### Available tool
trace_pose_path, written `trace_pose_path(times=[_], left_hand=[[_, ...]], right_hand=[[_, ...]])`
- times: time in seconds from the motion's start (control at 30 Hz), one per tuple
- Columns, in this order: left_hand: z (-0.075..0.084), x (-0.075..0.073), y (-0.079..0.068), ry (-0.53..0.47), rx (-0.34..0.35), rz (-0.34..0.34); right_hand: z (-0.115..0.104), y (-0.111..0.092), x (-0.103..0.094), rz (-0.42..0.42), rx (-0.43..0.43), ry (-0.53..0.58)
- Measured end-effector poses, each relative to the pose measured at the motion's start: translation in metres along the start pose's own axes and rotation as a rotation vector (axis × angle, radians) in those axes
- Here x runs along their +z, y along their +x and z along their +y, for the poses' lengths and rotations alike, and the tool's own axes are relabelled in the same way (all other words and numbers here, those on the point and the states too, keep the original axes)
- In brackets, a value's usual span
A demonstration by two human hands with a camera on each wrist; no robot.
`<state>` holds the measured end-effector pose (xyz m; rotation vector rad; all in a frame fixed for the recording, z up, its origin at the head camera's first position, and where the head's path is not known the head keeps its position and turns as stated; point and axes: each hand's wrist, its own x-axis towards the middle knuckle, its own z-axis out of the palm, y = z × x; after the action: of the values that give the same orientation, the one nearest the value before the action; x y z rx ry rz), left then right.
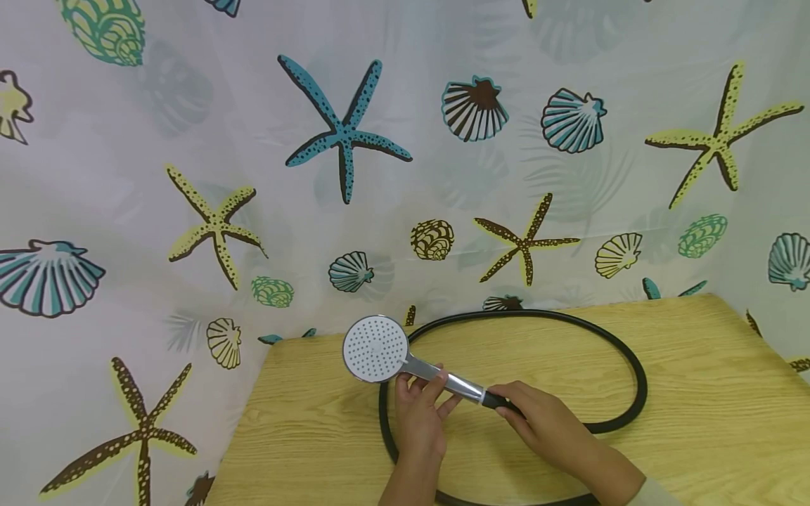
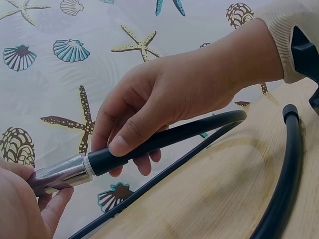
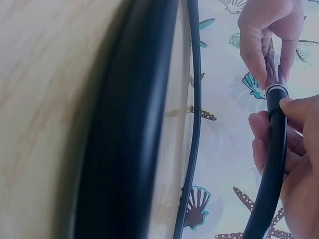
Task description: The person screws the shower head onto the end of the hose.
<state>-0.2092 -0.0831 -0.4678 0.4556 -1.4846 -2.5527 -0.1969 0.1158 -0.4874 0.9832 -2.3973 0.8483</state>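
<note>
A chrome hand shower head (image 1: 376, 348) with a white dotted face is held above the table, face toward the head camera. My left hand (image 1: 420, 418) grips its chrome handle (image 1: 465, 386) from below. At the handle's lower end, my right hand (image 1: 544, 422) pinches the black hose end (image 2: 102, 161) between thumb and fingers. The hose end meets the handle at a pale ring (image 3: 277, 88), with no gap visible there. From my right hand the black hose (image 1: 639, 379) runs round in a wide loop on the table.
The light wood table (image 1: 709, 358) lies beneath the loop. Behind it hangs a white curtain (image 1: 405, 42) printed with shells and starfish. The hose's free end (image 2: 290, 113) with a dark collar shows at the right of the left wrist view.
</note>
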Motion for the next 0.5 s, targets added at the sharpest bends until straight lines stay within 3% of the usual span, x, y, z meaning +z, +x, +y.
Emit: trace_pose_path(times=[0.5], left_hand=[[-0.0004, -0.0005, -0.0001, 0.000, -0.002, 0.007]], right_hand=[[-0.0013, 0.0028, 0.0008, -0.053, 0.073, 0.046]])
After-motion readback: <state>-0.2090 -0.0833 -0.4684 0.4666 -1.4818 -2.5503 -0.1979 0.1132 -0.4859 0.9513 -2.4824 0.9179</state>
